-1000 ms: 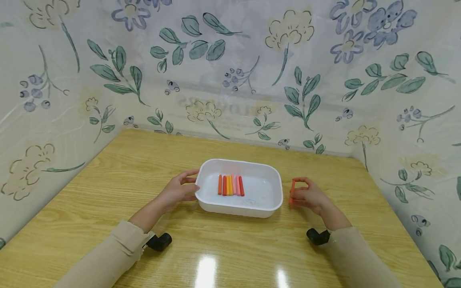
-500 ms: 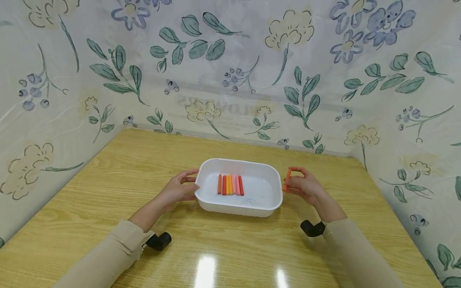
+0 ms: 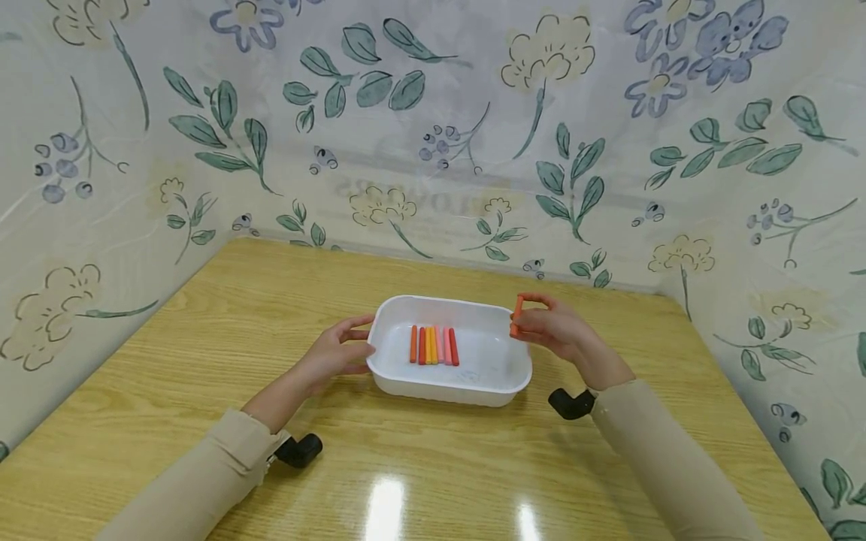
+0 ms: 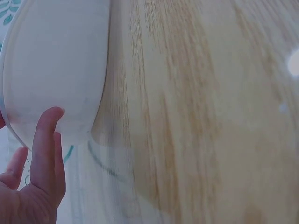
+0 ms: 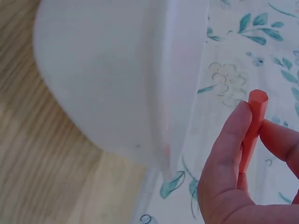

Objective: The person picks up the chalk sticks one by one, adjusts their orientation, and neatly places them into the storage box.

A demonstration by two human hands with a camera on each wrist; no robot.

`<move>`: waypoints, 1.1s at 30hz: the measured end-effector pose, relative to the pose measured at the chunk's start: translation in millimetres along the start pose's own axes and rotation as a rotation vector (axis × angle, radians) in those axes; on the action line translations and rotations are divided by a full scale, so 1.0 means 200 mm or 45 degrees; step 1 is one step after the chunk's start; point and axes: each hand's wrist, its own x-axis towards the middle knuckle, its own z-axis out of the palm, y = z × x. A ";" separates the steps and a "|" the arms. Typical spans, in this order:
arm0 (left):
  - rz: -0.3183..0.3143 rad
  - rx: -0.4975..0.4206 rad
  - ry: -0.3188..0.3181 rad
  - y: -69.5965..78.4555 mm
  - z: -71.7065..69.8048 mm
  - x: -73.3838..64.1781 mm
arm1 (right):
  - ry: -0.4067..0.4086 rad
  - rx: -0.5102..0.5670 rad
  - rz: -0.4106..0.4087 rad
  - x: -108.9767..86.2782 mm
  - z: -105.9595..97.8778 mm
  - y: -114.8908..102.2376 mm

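A white plastic tub [image 3: 494,361] stands on the table, and a row of short crayons [image 3: 433,346] in orange, red, yellow and pink lies side by side on its floor. My left hand [image 3: 333,352] rests against the tub's left end with fingers spread, one fingertip on the outer wall [image 4: 56,70] in the left wrist view. Over the tub's right end, my right hand [image 3: 558,327] pinches an orange-red crayon [image 3: 517,315] between thumb and fingers. The right wrist view shows this crayon [image 5: 254,123] as six-sided, close beside the tub's rim.
The wood-grain table [image 3: 271,300] surrounds the tub. A floral sheet [image 3: 433,150] closes off the back and both sides. Black wrist-camera mounts [image 3: 571,403] stick out below both sleeves. Light glares off the table's front [image 3: 386,503].
My right hand has moved left and away from me with the orange-red crayon, from beside the tub to over its right end. The left hand and the row of crayons stay put.
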 end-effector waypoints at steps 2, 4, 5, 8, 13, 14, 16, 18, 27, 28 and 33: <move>-0.003 0.000 -0.001 0.00 0.00 0.00 | -0.008 -0.001 0.024 0.02 0.03 -0.02; -0.004 -0.002 -0.002 0.00 0.00 0.00 | -0.007 -0.010 0.047 0.04 0.06 -0.04; -0.004 -0.005 -0.002 0.00 0.00 -0.01 | -0.005 -0.012 0.060 0.05 0.07 -0.05; -0.011 -0.008 0.000 0.01 0.00 -0.01 | -0.008 -0.015 0.109 0.07 0.11 -0.08; -0.017 -0.012 0.003 0.01 0.00 0.00 | -0.020 -0.017 0.184 0.13 0.17 -0.10; -0.015 -0.014 0.002 0.01 0.00 0.00 | -0.027 -0.028 0.198 0.14 0.18 -0.10; -0.011 -0.017 -0.002 0.01 0.00 0.00 | -0.034 -0.042 0.234 0.16 0.20 -0.10; -0.012 -0.018 -0.001 0.01 0.00 -0.01 | -0.045 -0.057 0.273 0.18 0.22 -0.11; 0.006 -0.021 -0.011 0.01 0.00 -0.01 | -0.139 -0.171 0.355 0.26 0.27 -0.08; 0.007 -0.026 -0.010 0.01 0.00 -0.02 | -0.160 -0.203 0.361 0.27 0.28 -0.07; 0.012 -0.028 -0.021 0.01 0.00 -0.02 | -0.228 -0.368 0.425 0.31 0.30 -0.02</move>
